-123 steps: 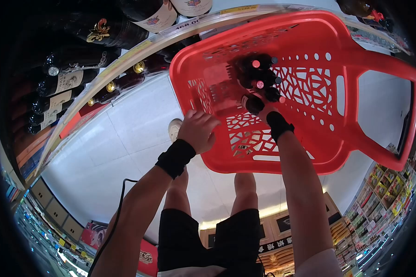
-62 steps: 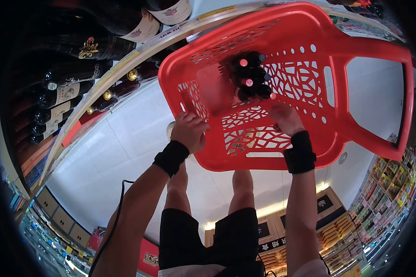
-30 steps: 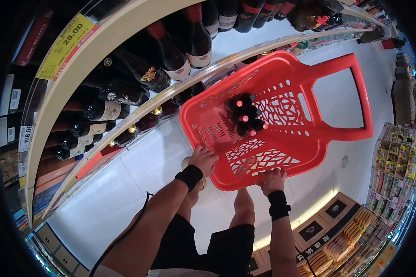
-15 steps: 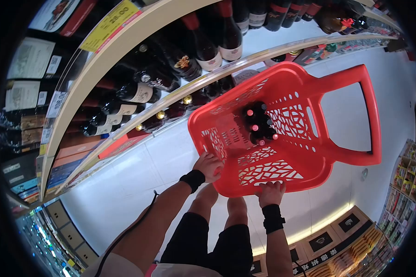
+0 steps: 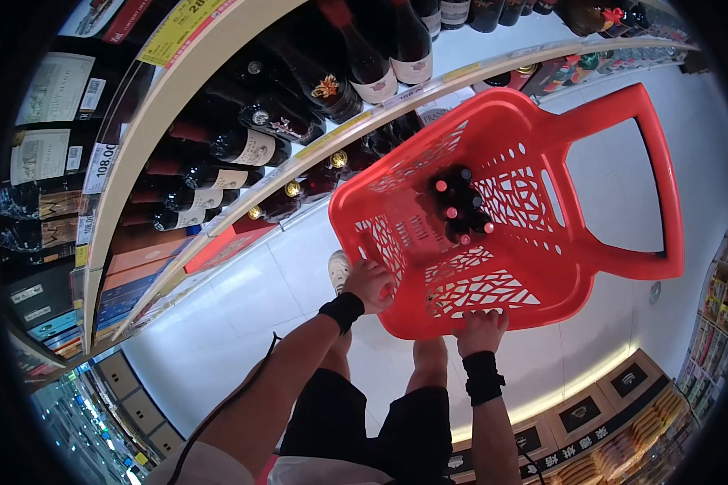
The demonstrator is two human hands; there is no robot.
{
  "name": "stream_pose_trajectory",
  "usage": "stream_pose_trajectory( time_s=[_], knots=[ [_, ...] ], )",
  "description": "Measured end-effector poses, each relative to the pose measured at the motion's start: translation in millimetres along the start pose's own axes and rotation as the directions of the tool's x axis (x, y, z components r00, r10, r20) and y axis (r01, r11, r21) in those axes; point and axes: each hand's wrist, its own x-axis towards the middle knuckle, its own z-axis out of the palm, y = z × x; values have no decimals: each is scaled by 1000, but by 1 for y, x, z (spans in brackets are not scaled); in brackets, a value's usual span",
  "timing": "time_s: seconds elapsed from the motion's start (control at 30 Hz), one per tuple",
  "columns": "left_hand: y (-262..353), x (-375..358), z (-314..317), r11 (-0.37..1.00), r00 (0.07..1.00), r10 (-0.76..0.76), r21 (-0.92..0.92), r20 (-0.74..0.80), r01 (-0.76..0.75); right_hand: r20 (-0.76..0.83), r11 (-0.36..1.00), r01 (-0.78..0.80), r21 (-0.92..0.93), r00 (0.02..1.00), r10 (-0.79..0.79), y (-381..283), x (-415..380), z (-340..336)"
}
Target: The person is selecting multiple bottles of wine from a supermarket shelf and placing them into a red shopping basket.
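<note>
Curved shelves (image 5: 218, 137) stocked with wine bottles (image 5: 251, 145) fill the left of the view, standing over a pale tiled floor (image 5: 243, 315). A red basket (image 5: 542, 267) hangs above that floor just beside the lower shelf, its long handle pointing away from the person. Small dark bottles (image 5: 459, 212) with pink caps stand clustered inside it. The left hand (image 5: 370, 284) has its grip closed on the basket's near left rim; the right hand (image 5: 480, 330) has its grip closed on the near edge.
</note>
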Motion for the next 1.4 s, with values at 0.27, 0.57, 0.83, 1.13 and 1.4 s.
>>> stream_pose_trajectory(
  time_s=[0.27,0.57,0.83,1.13,1.4],
  knots=[
    [-14,-5,-1,982,984,73,-164,-160,-99,10,989,-108,100,994,108,-12,18,1],
    [-19,6,-17,874,970,-90,-485,-226,-32,91,834,18,552,993,-81,-22,71,-57],
    [-26,23,-65,777,897,-237,-627,-374,-56,-295,617,289,732,951,-95,-80,162,-170],
    [-14,19,-86,662,849,-430,-747,-309,64,-509,568,453,687,858,-69,-107,254,-270],
    [-11,14,-86,584,846,-448,-811,-289,32,-584,703,428,568,811,-22,-160,307,-328]
  ],
)
